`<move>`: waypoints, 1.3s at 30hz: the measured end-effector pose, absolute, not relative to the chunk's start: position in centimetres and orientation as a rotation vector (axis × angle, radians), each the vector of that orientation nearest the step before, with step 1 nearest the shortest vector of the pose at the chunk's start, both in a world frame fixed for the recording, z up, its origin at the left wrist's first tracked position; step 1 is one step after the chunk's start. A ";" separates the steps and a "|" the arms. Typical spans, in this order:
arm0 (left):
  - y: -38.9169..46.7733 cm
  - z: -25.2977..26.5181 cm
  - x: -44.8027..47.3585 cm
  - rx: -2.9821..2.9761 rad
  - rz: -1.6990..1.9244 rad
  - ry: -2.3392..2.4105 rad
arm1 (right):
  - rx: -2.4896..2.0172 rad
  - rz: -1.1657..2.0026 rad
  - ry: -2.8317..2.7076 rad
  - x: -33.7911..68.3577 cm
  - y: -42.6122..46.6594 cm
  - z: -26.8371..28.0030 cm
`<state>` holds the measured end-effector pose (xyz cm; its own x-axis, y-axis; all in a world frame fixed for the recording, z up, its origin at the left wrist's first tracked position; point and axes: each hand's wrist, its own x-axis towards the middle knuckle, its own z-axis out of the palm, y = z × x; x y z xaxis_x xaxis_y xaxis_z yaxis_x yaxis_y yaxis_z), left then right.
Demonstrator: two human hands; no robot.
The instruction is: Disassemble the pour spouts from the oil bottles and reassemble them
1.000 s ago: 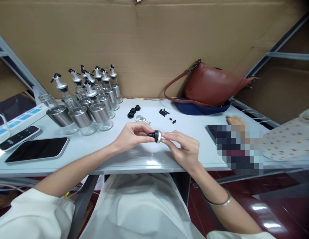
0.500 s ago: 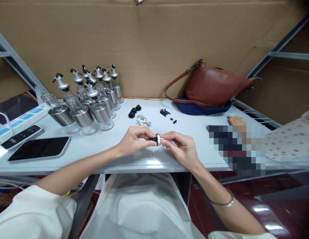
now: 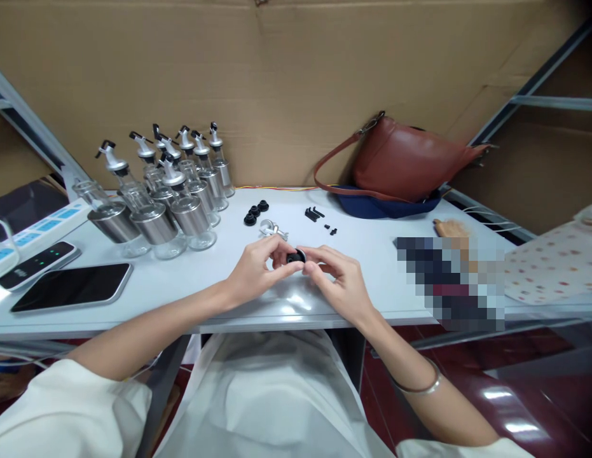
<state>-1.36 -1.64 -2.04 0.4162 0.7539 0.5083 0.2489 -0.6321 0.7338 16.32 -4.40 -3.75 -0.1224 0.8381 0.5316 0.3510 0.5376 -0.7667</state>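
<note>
A bottle pourer [image 3: 296,257] is between my two hands above the front of the table, its black rubber stopper turned toward me. My left hand [image 3: 263,266] is closed, thumb and fingers pinching the stopper side. The fingertips of my right hand [image 3: 341,280] grip the pourer from the other side and cover most of its silver part. Just beyond my left hand lie silver pourer spouts [image 3: 273,229]. Behind those are several black rubber stoppers [image 3: 250,218]. Black levers [image 3: 315,214] and tiny black pieces [image 3: 332,231] lie farther right.
Several glass bottles with steel sleeves [image 3: 189,213] stand at the left, most with pourers fitted. A phone [image 3: 74,286], a black device [image 3: 35,264] and a power strip [image 3: 42,229] lie at far left. A brown bag [image 3: 410,159] rests on a navy cap [image 3: 367,207] at back right.
The pourer has turned between my fingers: its silver collar faced sideways before, and its black stopper end now faces me. Both hands have shifted slightly left.
</note>
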 end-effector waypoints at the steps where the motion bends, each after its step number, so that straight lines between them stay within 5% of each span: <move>1: -1.7 -2.0 -1.4 2.102 1.145 0.805 | -1.022 0.655 -1.661 16.2 -4.4 -3.8; 17: -1.2 -2.4 -1.4 1.785 0.868 0.768 | -0.905 0.992 -1.516 16.6 -4.2 -4.2; 39: -1.9 -2.0 -1.0 1.910 0.822 0.848 | -0.997 0.859 -1.631 16.2 -4.8 -4.3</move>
